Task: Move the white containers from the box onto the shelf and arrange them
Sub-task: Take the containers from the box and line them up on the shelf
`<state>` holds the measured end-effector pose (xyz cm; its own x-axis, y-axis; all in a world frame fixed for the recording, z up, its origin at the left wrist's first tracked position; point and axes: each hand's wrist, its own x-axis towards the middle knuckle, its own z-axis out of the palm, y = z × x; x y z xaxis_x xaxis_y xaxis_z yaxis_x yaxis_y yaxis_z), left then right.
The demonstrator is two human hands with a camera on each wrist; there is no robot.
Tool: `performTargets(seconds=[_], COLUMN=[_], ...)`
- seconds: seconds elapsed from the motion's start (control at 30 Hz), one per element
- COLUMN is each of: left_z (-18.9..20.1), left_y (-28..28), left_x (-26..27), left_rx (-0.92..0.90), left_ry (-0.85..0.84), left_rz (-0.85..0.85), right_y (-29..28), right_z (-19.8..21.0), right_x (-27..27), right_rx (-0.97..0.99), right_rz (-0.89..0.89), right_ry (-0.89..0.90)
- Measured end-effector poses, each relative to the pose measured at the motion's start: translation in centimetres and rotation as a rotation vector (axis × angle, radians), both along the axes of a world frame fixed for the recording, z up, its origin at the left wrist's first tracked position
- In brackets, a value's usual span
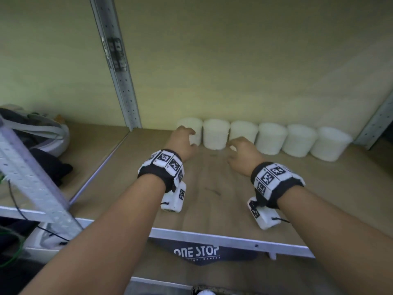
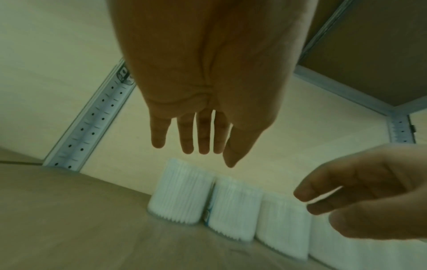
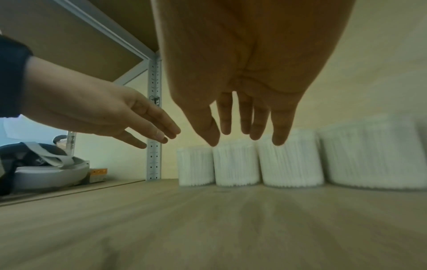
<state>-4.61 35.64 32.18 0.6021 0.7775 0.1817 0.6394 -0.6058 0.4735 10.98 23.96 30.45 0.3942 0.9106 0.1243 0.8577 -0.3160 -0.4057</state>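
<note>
Wooden shelf [image 1: 212,199] fills the view, metal upright [image 1: 127,99] at 11 o'clock; six white containers [image 1: 270,138] in a touching row along the back wall, 12 to 2 o'clock; left hand [image 1: 182,141] grip released, fingers straight, near leftmost container [image 1: 191,126]; right hand [image 1: 244,155] grip released, holding nothing, just before third container [image 1: 244,129]; grey bag [image 1: 42,128] at 9 o'clock

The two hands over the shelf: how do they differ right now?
The left hand reaches to the first container at the row's left end; the right hand sits nearer the third container. The left hand is farther in, the right hand farther back. Both are open, holding nothing.
</note>
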Motion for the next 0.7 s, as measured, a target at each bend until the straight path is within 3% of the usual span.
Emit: performTargets(seconds=[0.2, 0.7], left_z=[0.2, -1.0], left_y=[-6.5, -20.0], left_x=[-3.2, -8.5], left_rx=[-0.028, -0.090], left_ry=[0.046, 0.102], left_rz=[-0.020, -0.072], right_y=[-6.2, -18.8], right_z=[0.4, -1.9], right_x=[-2.0, -9.2], right_rx=[0.002, 0.001], right_rz=[-0.093, -0.048], right_ry=[0.028, 0.093])
